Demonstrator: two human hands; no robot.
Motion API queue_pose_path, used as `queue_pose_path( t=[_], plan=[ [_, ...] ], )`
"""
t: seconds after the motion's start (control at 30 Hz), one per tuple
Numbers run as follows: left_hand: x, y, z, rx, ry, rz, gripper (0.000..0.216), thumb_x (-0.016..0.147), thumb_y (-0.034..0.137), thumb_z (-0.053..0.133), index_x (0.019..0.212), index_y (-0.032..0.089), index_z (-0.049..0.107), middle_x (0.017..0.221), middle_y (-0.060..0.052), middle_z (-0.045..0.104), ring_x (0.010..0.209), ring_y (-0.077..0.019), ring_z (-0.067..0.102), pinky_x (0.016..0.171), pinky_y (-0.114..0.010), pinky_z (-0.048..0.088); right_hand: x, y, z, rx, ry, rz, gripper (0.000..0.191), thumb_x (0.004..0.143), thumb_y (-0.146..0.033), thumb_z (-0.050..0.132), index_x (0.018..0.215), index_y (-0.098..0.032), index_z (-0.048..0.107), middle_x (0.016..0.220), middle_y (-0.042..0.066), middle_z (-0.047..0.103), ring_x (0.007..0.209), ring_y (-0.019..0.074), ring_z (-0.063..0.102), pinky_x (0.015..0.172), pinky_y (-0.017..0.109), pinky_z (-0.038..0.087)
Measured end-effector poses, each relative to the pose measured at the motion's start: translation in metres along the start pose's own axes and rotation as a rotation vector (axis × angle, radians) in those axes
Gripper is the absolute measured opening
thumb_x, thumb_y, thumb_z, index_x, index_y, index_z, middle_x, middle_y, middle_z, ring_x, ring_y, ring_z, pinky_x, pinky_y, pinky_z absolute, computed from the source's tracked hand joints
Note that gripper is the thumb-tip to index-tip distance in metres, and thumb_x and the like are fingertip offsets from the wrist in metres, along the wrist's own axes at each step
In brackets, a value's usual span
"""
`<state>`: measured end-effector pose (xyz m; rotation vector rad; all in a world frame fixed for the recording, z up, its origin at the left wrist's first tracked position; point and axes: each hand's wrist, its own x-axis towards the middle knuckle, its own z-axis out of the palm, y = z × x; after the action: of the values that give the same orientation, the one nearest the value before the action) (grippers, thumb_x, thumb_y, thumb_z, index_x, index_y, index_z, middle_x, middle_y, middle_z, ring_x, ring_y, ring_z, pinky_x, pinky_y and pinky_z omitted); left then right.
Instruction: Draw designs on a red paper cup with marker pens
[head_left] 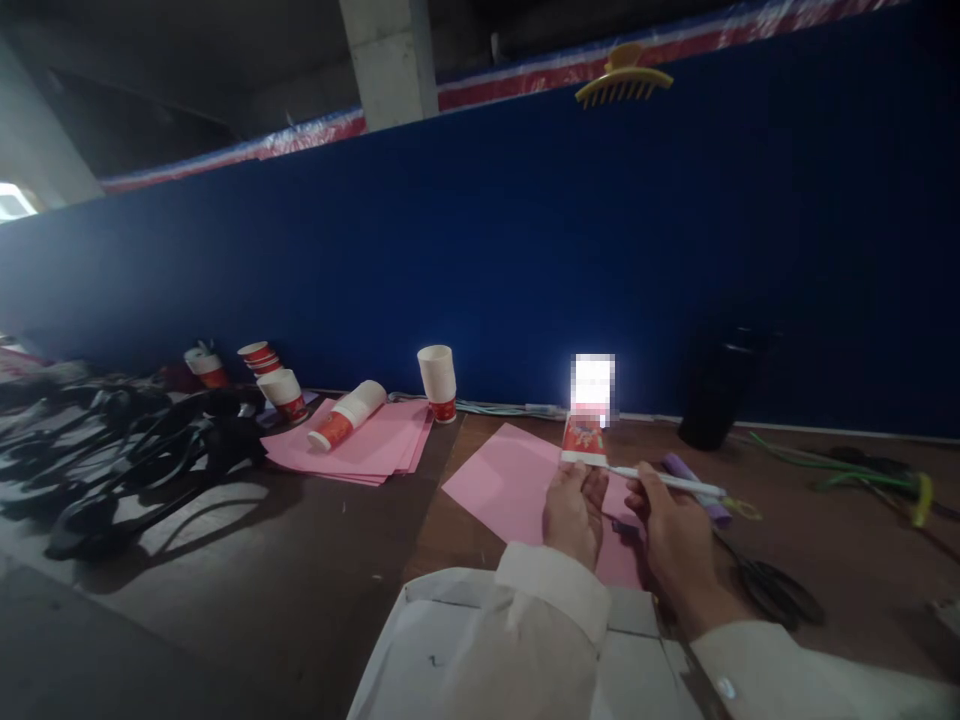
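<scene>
Marking step in hand, judging by pose: left hand [574,512] pinches paper cup [586,432] upright above pink sheet [517,485] on desk [315,560]; right hand [671,530] grips white pen [667,482], tip beside cup base. Next move needs steady cup, tip onto cup wall.

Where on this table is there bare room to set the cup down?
Bare brown tabletop lies between the pink paper stack and the single pink sheet, running toward the near edge. More lies right of the black scissors. The black cable pile crowds the far left, as do red-and-white paper cups nearby.
</scene>
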<state>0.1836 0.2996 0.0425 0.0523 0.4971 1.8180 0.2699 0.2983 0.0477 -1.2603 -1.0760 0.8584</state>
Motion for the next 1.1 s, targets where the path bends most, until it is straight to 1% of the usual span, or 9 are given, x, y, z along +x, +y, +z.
queue_pose_path(
  t=[0.1,0.17,0.33,0.43,0.53,0.77,0.97,1.1],
  plan=[
    [0.0,0.0,0.0,0.005,0.007,-0.021,0.004,0.082,0.01,0.064,0.085,0.012,0.064,0.084,-0.007,0.07,0.076,-0.0132,0.071,0.08,-0.026,0.059,0.0,-0.001,0.0,0.204,0.0,0.217,0.05,0.069,-0.063,0.076,0.082,-0.015,0.068,0.062,0.0,0.063,0.05,0.0124,0.056,0.039,0.022,0.043],
    [0.001,0.001,0.0,0.012,0.015,-0.028,0.004,0.082,0.01,0.064,0.085,0.013,0.064,0.084,-0.007,0.07,0.077,-0.0138,0.071,0.081,-0.027,0.06,0.0,-0.002,-0.001,0.259,-0.014,0.262,0.048,0.067,-0.06,0.078,0.08,-0.015,0.068,0.061,-0.001,0.062,0.049,0.0104,0.054,0.037,0.019,0.041],
    [0.001,-0.001,-0.001,0.037,0.01,-0.026,0.006,0.082,0.012,0.066,0.087,0.014,0.064,0.082,-0.006,0.069,0.076,-0.0143,0.071,0.083,-0.03,0.06,0.0,-0.006,0.0,0.244,-0.01,0.256,0.045,0.069,-0.058,0.078,0.079,-0.015,0.068,0.058,-0.001,0.061,0.047,0.0095,0.052,0.038,0.019,0.043],
    [0.001,-0.001,0.0,0.039,0.006,-0.026,0.005,0.082,0.012,0.065,0.085,0.014,0.063,0.083,-0.007,0.07,0.076,-0.0136,0.07,0.084,-0.029,0.059,-0.002,-0.008,0.0,0.231,-0.015,0.255,0.044,0.067,-0.057,0.079,0.078,-0.016,0.068,0.058,-0.001,0.06,0.045,0.0094,0.051,0.037,0.019,0.043],
    [0.0,0.0,0.001,0.045,0.011,-0.03,0.004,0.083,0.01,0.063,0.083,0.014,0.062,0.08,-0.006,0.069,0.074,-0.0128,0.07,0.085,-0.028,0.059,-0.004,-0.011,0.0,0.226,-0.006,0.26,0.047,0.066,-0.06,0.079,0.078,-0.016,0.069,0.057,-0.002,0.059,0.044,0.0092,0.05,0.036,0.019,0.042],
    [-0.001,0.0,0.002,0.077,0.012,-0.036,0.004,0.083,0.012,0.063,0.082,0.015,0.062,0.083,-0.006,0.069,0.077,-0.0134,0.07,0.088,-0.029,0.058,-0.003,-0.011,0.001,0.235,0.022,0.24,0.046,0.065,-0.058,0.08,0.078,-0.015,0.07,0.057,-0.001,0.06,0.046,0.0094,0.052,0.037,0.018,0.042],
    [-0.002,0.0,0.003,0.051,0.002,-0.04,0.004,0.082,0.011,0.064,0.085,0.014,0.063,0.086,-0.007,0.07,0.078,-0.013,0.07,0.086,-0.027,0.057,-0.003,-0.012,0.0,0.209,0.007,0.24,0.044,0.067,-0.057,0.079,0.079,-0.015,0.07,0.058,-0.001,0.06,0.047,0.0104,0.053,0.037,0.02,0.044],
    [-0.003,0.001,0.005,0.063,-0.012,-0.039,0.003,0.082,0.011,0.064,0.083,0.014,0.063,0.081,-0.006,0.069,0.075,-0.0124,0.07,0.083,-0.026,0.057,-0.005,-0.016,0.001,0.178,0.003,0.245,0.046,0.067,-0.058,0.078,0.08,-0.015,0.071,0.06,-0.001,0.06,0.049,0.0107,0.054,0.038,0.02,0.044]
  ],
)
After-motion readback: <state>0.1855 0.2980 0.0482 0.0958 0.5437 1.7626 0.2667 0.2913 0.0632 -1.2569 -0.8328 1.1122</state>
